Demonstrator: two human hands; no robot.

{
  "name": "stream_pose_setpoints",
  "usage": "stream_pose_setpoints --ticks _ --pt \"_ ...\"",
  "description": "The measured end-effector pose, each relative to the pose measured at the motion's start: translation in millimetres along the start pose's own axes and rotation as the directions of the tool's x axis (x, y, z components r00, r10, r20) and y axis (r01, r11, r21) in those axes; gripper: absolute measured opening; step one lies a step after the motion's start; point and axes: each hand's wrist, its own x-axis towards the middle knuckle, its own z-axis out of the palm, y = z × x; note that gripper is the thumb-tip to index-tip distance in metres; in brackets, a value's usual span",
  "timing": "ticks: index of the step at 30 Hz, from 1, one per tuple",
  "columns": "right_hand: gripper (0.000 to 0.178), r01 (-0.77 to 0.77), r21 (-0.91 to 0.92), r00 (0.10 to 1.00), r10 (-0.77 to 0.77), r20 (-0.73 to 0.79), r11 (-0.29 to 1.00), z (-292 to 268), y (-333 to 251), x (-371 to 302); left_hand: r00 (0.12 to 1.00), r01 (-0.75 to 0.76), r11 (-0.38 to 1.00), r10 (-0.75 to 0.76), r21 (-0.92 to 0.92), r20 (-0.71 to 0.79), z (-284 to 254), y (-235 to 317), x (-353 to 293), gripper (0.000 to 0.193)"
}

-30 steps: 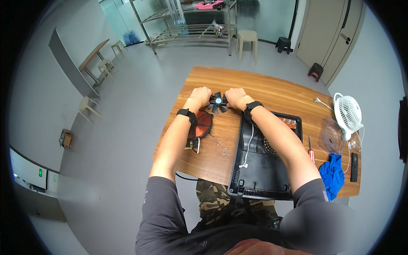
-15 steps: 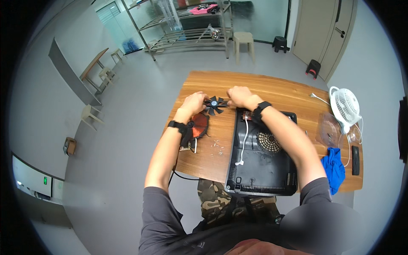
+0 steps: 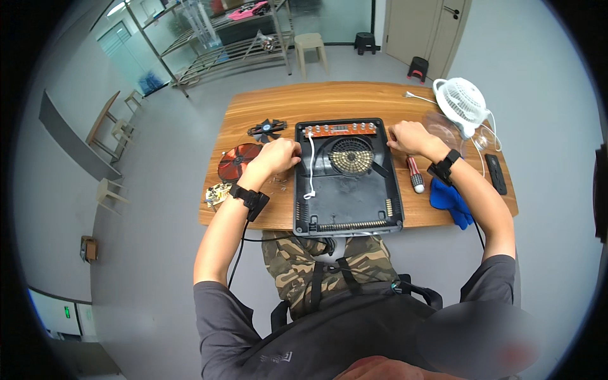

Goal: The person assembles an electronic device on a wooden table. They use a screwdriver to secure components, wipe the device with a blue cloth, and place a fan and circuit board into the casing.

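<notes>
A black plastic appliance housing (image 3: pixel 354 196), like the base of an induction cooker, lies open side up in front of me. My left hand (image 3: pixel 283 156) has its curled fingers on the housing's left edge. At the opposite edge, my right hand (image 3: pixel 406 138) grips the upper right side with bent fingers. Along the far end of the housing runs an orange circuit strip (image 3: pixel 340 130), from which a white cable (image 3: pixel 311 168) trails. A round vent grille (image 3: pixel 351 156) shows in its floor. The black fan (image 3: pixel 267 129) rests beyond my left hand, near a copper coil disc (image 3: pixel 238 162).
On the wooden table (image 3: pixel 304 101), a circuit board (image 3: pixel 218 194) and small screws (image 3: pixel 278 183) lie left. To the right are a red-and-black screwdriver (image 3: pixel 415 174), blue cloth (image 3: pixel 451 202), white fan (image 3: pixel 461 104), clear plastic container (image 3: pixel 441 130) and black bar (image 3: pixel 495 174).
Both hands have left the black fan, which now lies on the table, and come to the housing's two sides. The view has shifted, and the circuit strip and screwdriver now show fully.
</notes>
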Motion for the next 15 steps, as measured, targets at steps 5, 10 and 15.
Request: stream_pose_setpoints --ticks 5,10,15 --pt "0.043 -0.205 -0.018 0.968 0.205 0.142 0.979 34.5 14.6 -61.2 0.999 -0.025 0.999 0.024 0.043 0.025 2.6 42.1 13.6 0.023" --pt "0.054 -0.214 0.037 0.97 0.208 0.126 0.976 54.6 1.5 -94.0 0.999 -0.044 0.996 0.045 0.084 0.001 12.6 55.8 17.5 0.023" --pt "0.062 -0.313 0.054 0.944 0.305 0.129 0.948 76.9 -1.6 -103.5 0.999 -0.029 0.995 0.033 0.1 -0.035 21.1 60.5 20.2 0.021"
